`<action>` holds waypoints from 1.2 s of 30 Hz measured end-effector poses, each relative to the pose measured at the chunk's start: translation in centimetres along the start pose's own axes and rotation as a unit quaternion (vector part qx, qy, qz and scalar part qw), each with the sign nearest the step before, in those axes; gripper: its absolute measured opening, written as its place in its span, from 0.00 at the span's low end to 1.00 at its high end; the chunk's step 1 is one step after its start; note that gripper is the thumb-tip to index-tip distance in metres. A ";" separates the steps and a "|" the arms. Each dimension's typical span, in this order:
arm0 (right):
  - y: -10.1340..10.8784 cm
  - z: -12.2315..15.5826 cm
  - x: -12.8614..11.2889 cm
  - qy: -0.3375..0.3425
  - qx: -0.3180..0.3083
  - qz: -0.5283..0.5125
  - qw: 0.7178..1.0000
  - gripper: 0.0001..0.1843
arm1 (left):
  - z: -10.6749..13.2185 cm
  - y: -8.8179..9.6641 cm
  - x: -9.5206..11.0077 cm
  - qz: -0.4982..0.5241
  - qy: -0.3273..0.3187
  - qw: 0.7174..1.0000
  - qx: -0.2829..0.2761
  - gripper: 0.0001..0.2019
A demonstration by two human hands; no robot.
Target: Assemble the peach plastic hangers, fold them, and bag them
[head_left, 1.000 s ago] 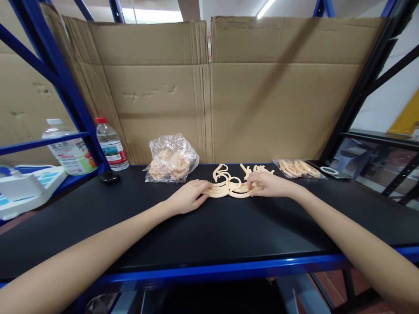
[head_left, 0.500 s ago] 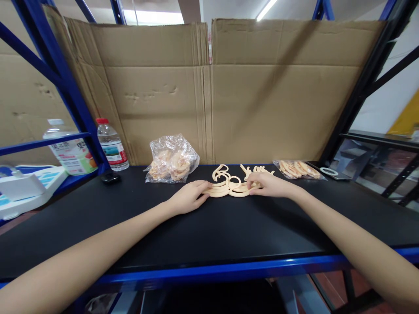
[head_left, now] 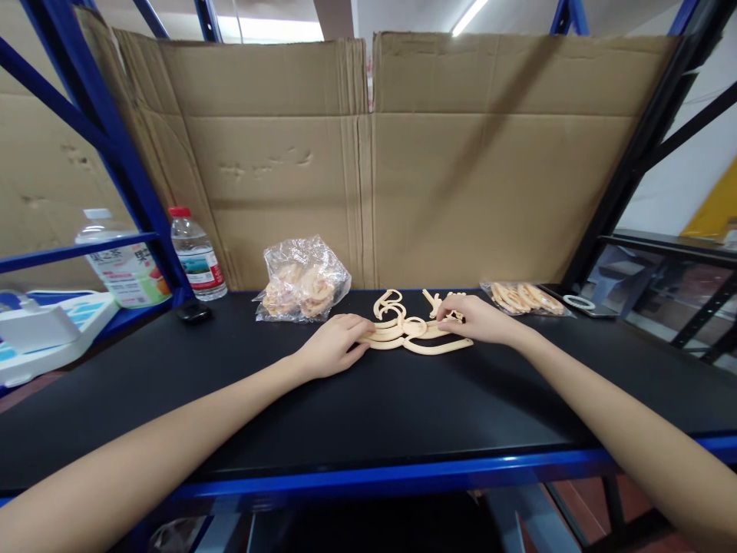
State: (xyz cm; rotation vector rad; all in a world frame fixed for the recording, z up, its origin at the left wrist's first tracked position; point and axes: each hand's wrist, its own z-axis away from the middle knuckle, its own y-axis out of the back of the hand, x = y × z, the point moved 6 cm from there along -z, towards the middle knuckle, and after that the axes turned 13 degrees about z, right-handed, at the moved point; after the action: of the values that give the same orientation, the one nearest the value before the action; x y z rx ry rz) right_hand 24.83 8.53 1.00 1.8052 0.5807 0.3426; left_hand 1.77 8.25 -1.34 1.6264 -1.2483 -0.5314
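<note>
Pale, wood-coloured curved pieces point(head_left: 387, 336) lie together in a swirling pattern on the black tabletop. The fingers of my left hand point(head_left: 334, 346) press on the left ends of the curved strips, thumb pointing toward them. My right hand point(head_left: 477, 319) is pinched on a curved strip on the right side, and its fingers hide that strip's end. Nearer to me, a long curved strip point(head_left: 441, 349) runs free below the right hand. A ring-shaped piece point(head_left: 414, 328) lies between the two hands. Behind it is a looped scroll piece point(head_left: 388, 303); a small branched piece point(head_left: 433, 302) lies beside the right fingers.
A clear bag of pale pieces point(head_left: 302, 284) stands at the back left, and a flatter bag point(head_left: 525, 298) lies at the right near a phone with a white ring point(head_left: 579, 302). A red-capped bottle point(head_left: 197, 257) and a black mouse point(head_left: 194, 311) are at the left. Cardboard point(head_left: 276, 161) walls the back.
The ring-shaped piece has gone from raised to lying flat. The nearest right strip now extends clear of my right hand, which has shifted slightly right. My left hand has hardly moved.
</note>
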 end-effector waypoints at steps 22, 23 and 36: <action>-2.1 0.6 -4.4 0.101 -0.017 -0.012 0.995 0.10 | 0.0 -0.1 0.6 0.012 -0.039 0.999 0.021 0.06; -2.1 0.6 -4.5 0.098 -0.015 -0.006 0.995 0.10 | 0.0 -0.1 0.5 0.014 -0.039 0.999 0.022 0.06; -2.7 0.5 -5.3 0.101 -0.007 0.050 0.994 0.12 | -0.1 -0.4 0.2 0.023 -0.032 0.999 0.020 0.06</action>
State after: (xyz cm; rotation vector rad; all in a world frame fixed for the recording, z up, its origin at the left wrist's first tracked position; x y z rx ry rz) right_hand 20.06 5.81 -1.39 1.8005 0.6285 0.6014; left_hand 2.10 8.08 -1.64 1.6216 -1.3481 -0.5374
